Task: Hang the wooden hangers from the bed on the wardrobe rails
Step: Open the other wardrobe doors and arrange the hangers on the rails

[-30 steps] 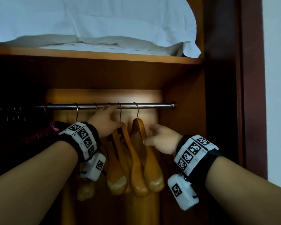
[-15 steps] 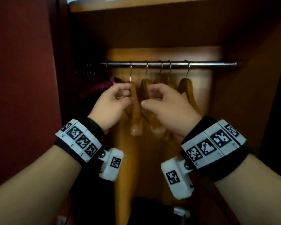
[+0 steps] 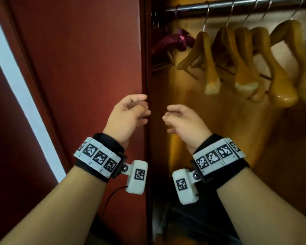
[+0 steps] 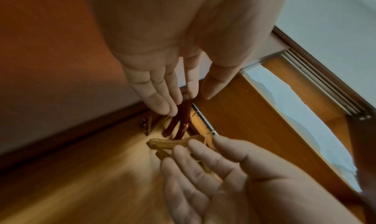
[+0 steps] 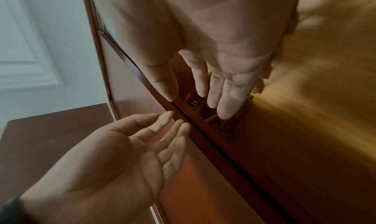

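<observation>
**Both hands empty below the hung hangers**

While the wooden hangers hang by their metal hooks in a row on the wardrobe rail, both hands hover lower down, apart from them and holding nothing. The left hand sits in front of the red-brown wardrobe door, its fingertips close to the door's right edge; its grip is loose and wide, fingers relaxed and only slightly bent, which the left wrist view confirms. The right hand floats just beside it, inside the wardrobe opening, before the lit wooden back panel, its grip likewise wide and empty with fingers loosely extended. At the rail's left end, just beside the leftmost wooden hanger, hangs a dark purple padded hanger. Palms face each other with a small gap between them.
</observation>
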Action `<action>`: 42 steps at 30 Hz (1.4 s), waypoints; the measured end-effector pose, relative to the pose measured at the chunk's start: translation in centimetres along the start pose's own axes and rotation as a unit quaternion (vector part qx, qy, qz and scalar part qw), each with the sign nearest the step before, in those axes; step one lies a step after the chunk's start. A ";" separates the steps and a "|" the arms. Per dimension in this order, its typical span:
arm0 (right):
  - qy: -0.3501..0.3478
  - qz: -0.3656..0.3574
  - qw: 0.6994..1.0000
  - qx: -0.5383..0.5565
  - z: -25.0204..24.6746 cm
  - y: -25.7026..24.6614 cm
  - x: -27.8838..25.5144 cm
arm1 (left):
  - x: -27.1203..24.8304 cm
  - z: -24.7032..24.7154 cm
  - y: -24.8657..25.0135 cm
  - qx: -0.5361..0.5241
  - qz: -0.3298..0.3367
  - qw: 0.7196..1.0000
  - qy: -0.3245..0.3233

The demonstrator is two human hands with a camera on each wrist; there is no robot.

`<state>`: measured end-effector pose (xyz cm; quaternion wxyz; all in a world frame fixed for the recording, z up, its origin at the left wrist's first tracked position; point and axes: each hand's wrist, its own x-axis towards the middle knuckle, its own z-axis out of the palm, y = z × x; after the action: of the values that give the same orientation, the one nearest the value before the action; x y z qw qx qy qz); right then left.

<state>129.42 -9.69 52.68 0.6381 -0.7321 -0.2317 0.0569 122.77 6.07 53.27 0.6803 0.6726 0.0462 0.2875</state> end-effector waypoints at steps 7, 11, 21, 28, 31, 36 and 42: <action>0.076 0.174 0.957 0.221 9.6 6.7 -2.4 | -3.4 -12.1 -3.6 -0.026 -0.094 0.995 0.031; 0.099 0.284 0.883 0.360 15.0 10.3 -4.7 | -5.7 -18.8 -6.9 -0.063 -0.163 0.981 0.083; 0.187 0.379 0.744 0.518 19.0 15.8 -6.2 | -7.5 -24.4 -14.4 -0.221 -0.316 0.898 0.213; 0.222 0.379 0.637 0.634 18.5 19.1 -4.2 | -7.7 -23.0 -17.6 -0.204 -0.366 0.872 0.255; 0.237 0.378 0.600 0.664 18.0 20.0 -3.3 | -6.6 -21.6 -18.2 -0.191 -0.368 0.872 0.259; 0.245 0.389 0.555 0.693 17.9 20.9 -2.1 | -5.1 -18.1 -19.3 -0.190 -0.375 0.875 0.242; 0.263 0.374 0.520 0.721 18.0 21.8 -1.7 | -4.0 -16.2 -20.3 -0.169 -0.403 0.878 0.196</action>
<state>126.89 4.25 28.19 0.8997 -0.0224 0.3624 0.2425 118.83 20.07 31.43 0.8178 0.4001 0.3964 0.1179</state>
